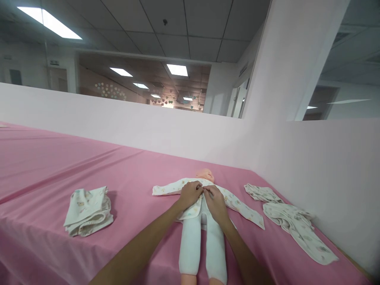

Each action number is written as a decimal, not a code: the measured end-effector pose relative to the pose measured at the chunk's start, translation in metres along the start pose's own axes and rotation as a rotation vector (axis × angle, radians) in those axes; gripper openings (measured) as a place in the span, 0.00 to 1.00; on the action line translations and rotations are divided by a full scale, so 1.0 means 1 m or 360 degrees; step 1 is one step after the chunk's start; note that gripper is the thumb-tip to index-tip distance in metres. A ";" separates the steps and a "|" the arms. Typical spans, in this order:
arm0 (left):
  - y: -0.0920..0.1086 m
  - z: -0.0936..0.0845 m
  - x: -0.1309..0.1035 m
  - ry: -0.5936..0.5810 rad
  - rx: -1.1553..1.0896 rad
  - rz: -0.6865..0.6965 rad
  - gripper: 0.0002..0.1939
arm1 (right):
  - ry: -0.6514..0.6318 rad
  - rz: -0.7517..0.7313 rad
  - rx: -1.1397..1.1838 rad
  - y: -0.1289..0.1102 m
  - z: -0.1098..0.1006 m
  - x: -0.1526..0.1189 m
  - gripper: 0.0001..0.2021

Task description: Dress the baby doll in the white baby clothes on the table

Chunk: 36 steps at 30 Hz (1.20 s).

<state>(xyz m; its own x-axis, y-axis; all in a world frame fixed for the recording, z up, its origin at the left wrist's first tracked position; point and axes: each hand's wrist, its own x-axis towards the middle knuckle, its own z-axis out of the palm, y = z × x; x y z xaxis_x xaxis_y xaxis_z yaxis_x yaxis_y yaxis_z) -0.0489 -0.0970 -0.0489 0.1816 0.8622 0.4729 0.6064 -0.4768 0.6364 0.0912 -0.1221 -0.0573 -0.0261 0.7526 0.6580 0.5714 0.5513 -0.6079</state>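
Observation:
A baby doll lies on its back on the pink cloth, its head (205, 174) toward the wall. It wears a white patterned top (244, 208) with both sleeves spread wide, and white leggings (190, 241). My left hand (190, 194) and my right hand (214, 200) meet at the top's front, near the doll's upper chest. The fingers of both are closed in a pinch at the front edges of the top. Exactly what lies between the fingertips is too small to make out.
A folded patterned garment (89, 211) sits on the pink cloth (130, 174) at the left. At the right, near the wall (326, 170), lie a crumpled patterned piece (263, 193) and a longer patterned garment (299, 227). Windows rise behind the low wall.

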 end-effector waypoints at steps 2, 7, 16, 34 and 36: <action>0.000 -0.001 0.000 -0.0007 0.0017 0.0009 0.11 | -0.0001 0.0005 -0.0006 0.000 0.000 0.000 0.11; 0.001 -0.003 0.001 -0.0039 0.0034 0.0018 0.10 | -0.0002 0.0013 -0.0019 -0.001 0.000 0.000 0.11; -0.004 -0.005 0.005 -0.0108 -0.0031 0.0033 0.10 | -0.0005 0.0020 -0.0060 0.000 0.000 0.000 0.12; -0.003 -0.008 0.001 -0.0174 -0.0237 0.0091 0.11 | 0.0023 0.0109 -0.0277 0.001 -0.001 0.000 0.10; -0.001 -0.009 0.000 -0.0167 -0.0222 0.0100 0.11 | 0.0024 0.0114 -0.0285 0.001 -0.001 0.000 0.10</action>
<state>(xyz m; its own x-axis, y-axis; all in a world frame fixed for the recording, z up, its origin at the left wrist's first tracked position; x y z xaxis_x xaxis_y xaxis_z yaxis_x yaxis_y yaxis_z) -0.0564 -0.0983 -0.0438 0.2998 0.8397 0.4529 0.4793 -0.5430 0.6895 0.0927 -0.1220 -0.0575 0.0314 0.7815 0.6231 0.7080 0.4226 -0.5658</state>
